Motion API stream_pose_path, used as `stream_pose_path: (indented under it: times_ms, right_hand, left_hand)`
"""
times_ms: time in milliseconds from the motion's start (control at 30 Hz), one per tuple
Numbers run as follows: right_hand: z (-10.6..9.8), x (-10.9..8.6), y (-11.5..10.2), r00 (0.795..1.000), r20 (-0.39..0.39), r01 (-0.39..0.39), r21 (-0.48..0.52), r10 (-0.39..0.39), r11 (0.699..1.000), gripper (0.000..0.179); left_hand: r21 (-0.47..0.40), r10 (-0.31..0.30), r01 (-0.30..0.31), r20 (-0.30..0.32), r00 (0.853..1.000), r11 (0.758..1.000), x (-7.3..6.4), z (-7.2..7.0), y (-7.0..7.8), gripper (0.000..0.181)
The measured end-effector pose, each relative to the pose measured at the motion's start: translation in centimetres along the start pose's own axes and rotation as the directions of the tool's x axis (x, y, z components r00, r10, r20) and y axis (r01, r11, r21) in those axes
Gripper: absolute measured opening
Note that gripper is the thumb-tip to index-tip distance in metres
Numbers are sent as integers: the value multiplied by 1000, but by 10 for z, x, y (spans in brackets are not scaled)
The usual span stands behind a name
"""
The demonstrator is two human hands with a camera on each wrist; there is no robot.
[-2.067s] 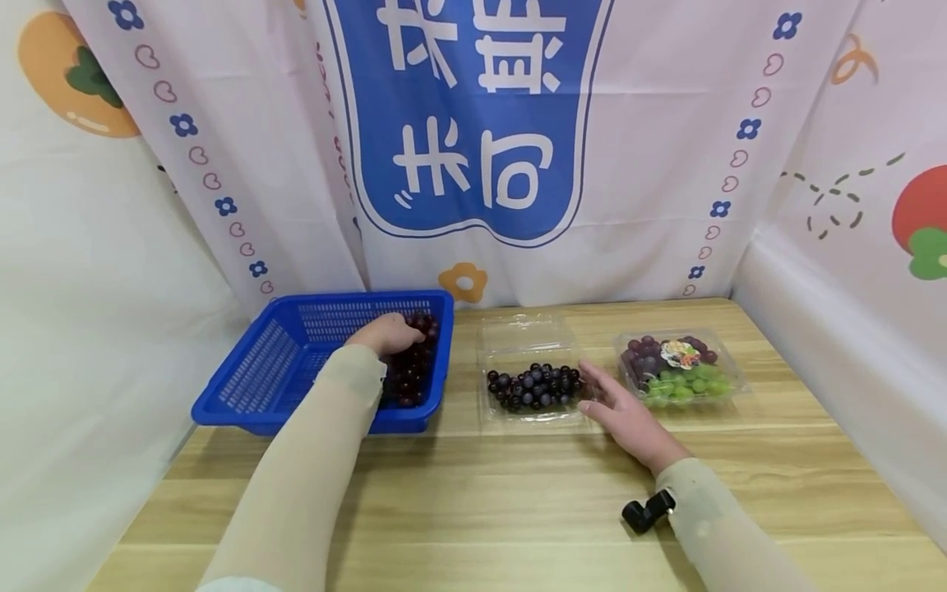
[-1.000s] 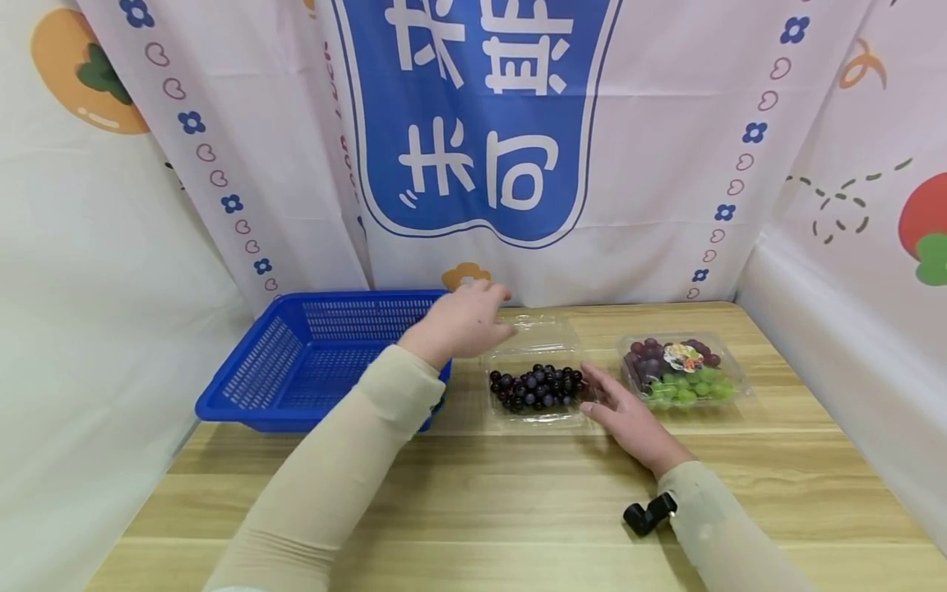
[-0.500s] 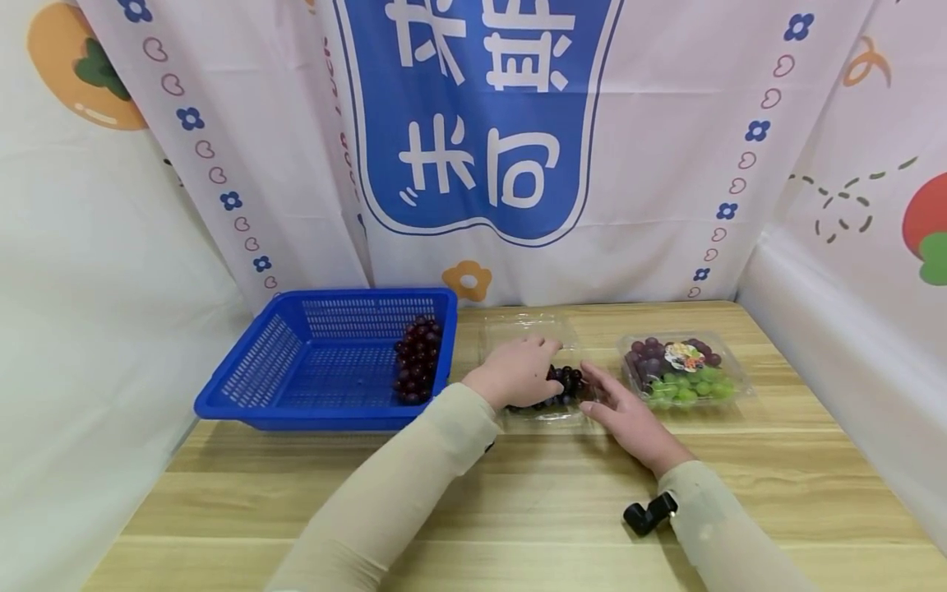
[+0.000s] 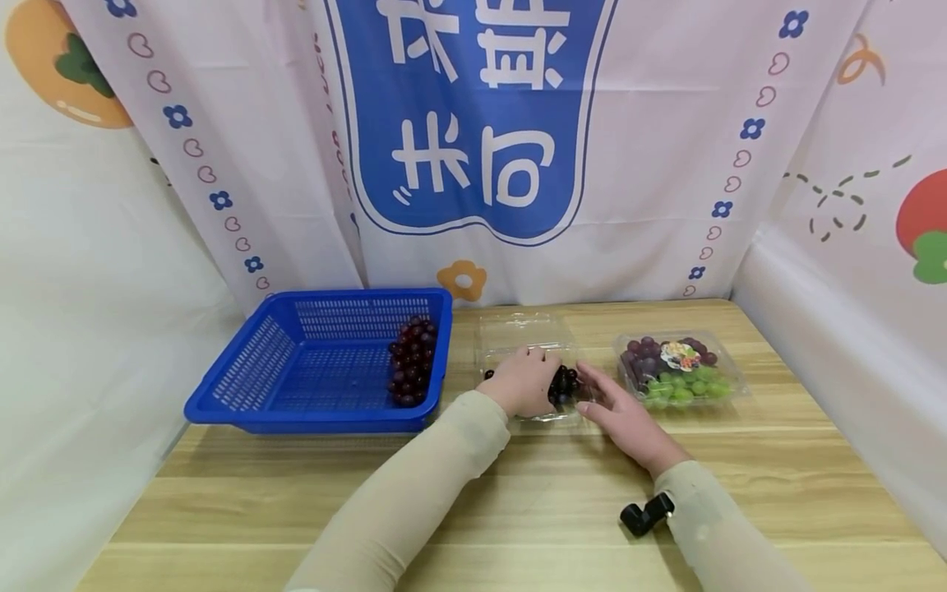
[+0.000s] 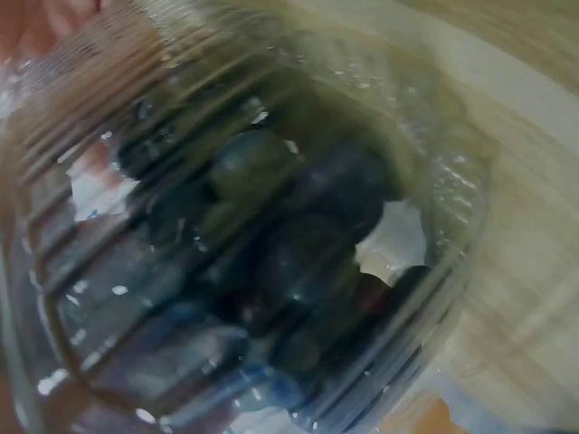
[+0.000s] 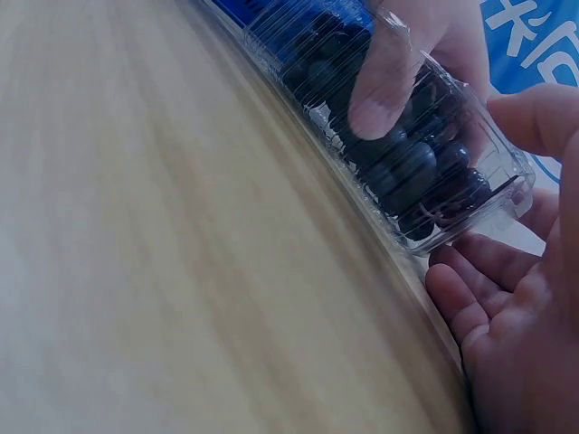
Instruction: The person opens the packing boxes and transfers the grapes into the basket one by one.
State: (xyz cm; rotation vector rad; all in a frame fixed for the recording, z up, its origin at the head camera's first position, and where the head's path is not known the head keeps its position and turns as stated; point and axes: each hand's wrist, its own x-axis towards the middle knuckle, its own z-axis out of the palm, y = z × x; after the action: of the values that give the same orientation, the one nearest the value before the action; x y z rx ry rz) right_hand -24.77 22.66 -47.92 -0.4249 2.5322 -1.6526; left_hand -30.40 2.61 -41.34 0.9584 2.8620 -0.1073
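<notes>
A bunch of black grapes (image 4: pixel 564 385) sits in a clear plastic clamshell box (image 4: pixel 551 418) whose lid lies back toward the curtain. Over it, my left hand (image 4: pixel 525 382) reaches down and grips the bunch, covering its left part. In the right wrist view the left thumb (image 6: pixel 378 99) comes down on the near side of the grapes (image 6: pixel 412 172), the fingers behind them. My right hand (image 4: pixel 621 415) stands at the box's right end with fingers spread around the corner. Through ribbed plastic (image 5: pixel 457 208), the left wrist view shows the dark grapes (image 5: pixel 303 244), blurred.
Left of the box stands a blue basket (image 4: pixel 296 426) with a bunch of dark red grapes (image 4: pixel 412 362) along its right wall. To the right is a clear box (image 4: pixel 728 386) of purple and green grapes with a round sticker (image 4: pixel 679 355). A printed curtain (image 4: pixel 629 247) hangs behind the table (image 4: pixel 533 526).
My left hand has left the red grapes in the blue basket, moved right and come down onto the black grapes. The right hand has stayed at the box's end.
</notes>
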Motion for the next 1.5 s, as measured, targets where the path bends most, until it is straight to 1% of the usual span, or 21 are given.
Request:
stream_pose_path:
  times_ms: [133, 267, 500, 667, 767, 833, 933, 1100, 1233, 1500]
  right_hand:
    - [-1, -1, -2, 1000, -5, -4, -6, 4, 1000, 69]
    - [-1, 0, -1, 1000, -3, -2, 5, 2, 1000, 68]
    - [0, 1, 1, 1000, -4, 10, 9, -10, 1000, 67]
    - [1, 1, 0, 1000, -1, 13, 16, -13, 1000, 67]
    - [1, 1, 0, 1000, 2, 18, 12, -18, 1000, 68]
    - [1, 1, 0, 1000, 5, 21, 10, -21, 1000, 68]
    - [0, 1, 0, 1000, 7, 21, 17, -21, 1000, 67]
    - [0, 1, 0, 1000, 15, 10, 27, -11, 1000, 67]
    - [-1, 1, 2, 1000, 18, 1, 27, -1, 1000, 68]
    - [0, 1, 1, 1000, 19, 1, 31, -1, 1000, 69]
  left_hand:
    - [-5, 8, -8, 27, 1000, 1000, 4, 2, 0, 66]
    - [-21, 5, -4, 44, 999, 1000, 6, 4, 0, 66]
    - [-37, 42, -42, 7, 999, 998, 11, 8, -6, 56]
    - [-62, 41, -41, 11, 999, 997, 15, 9, -6, 47]
    - [-73, 52, -52, 6, 999, 996, 17, 10, -6, 37]
    - [-76, 57, -57, 5, 998, 995, 18, 10, -6, 35]
    - [-59, 59, -59, 2, 998, 996, 19, 11, -6, 41]
    - [-35, 37, -37, -16, 999, 999, 17, 16, -8, 54]
    - [-47, 25, -26, -29, 999, 999, 16, 17, -7, 54]
    - [-57, 8, -9, -18, 1000, 998, 16, 19, -8, 52]
